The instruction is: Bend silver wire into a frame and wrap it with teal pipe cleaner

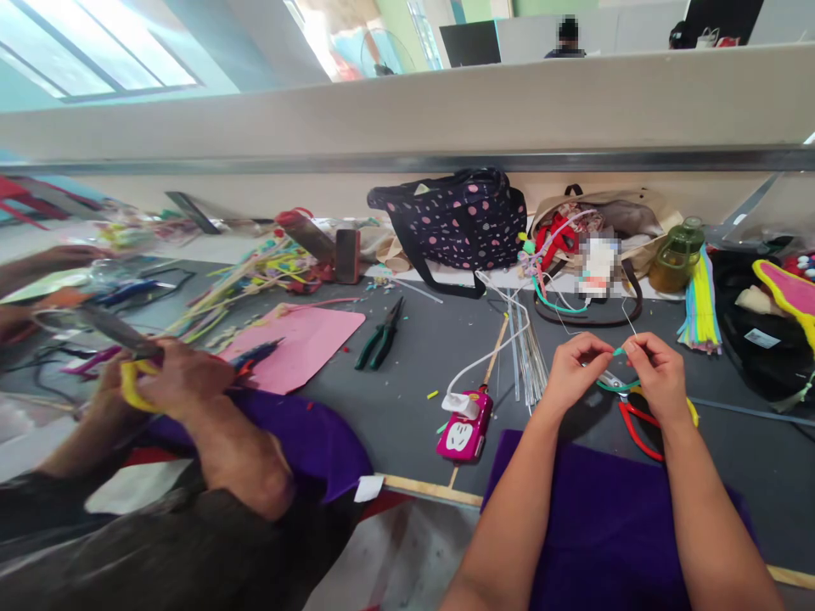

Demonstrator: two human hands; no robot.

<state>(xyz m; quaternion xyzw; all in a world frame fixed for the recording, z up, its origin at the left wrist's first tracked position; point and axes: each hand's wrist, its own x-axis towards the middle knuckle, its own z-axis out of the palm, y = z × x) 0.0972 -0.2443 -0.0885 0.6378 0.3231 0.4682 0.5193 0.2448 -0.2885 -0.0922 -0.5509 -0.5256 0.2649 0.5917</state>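
Broadly, a grey worktop (407,373) runs across the view, with a purple cloth (604,518) lying at its near edge under the person's forearms. At the back stand a dark polka-dot bag (458,222) and, to its right, an open tan bag (627,216) with a green bottle (678,253) beside it. A pink sheet (306,339) lies left of centre, green-handled pliers (380,333) just beyond its right edge, and a bundle of thin wires (528,348) lies near the middle, pointing away from the person. A pink phone (466,431) rests near the cloth's left corner. On the far left a co-worker's hand (182,373) works on something yellow.

Both of the person's hands are raised close together above the worktop. The left hand (573,367) is curled nearly closed, thumb and forefinger pinched on a thin teal wire piece (619,350). The right hand (659,373) is likewise pinched on the same piece from the other side. The piece is short and runs roughly left to right between the two sets of fingertips, so each hand has one end and neither is clearly nearer. Just below the hands, red-handled cutters (637,420) lie on the worktop, closer to the right hand.
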